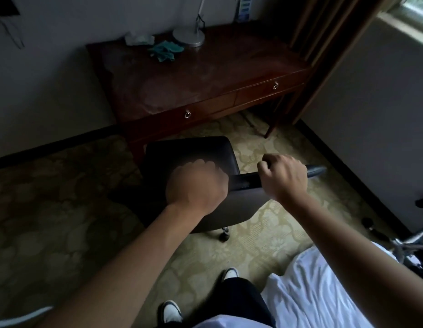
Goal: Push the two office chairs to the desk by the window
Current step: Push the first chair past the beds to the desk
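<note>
A black office chair [189, 159] stands on the patterned carpet [51, 197] just short of the wooden desk [205, 74], its seat facing the drawers. The top edge of its backrest [246, 182] runs left to right under both hands. The left hand [197, 188] and right hand [285, 177] are each closed around that edge.

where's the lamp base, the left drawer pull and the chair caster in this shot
lamp base [188, 37], head view, on the flat round metal disc
left drawer pull [187, 114], head view, on the ring handle
chair caster [224, 236], head view, on the dark wheel under the seat back
</note>
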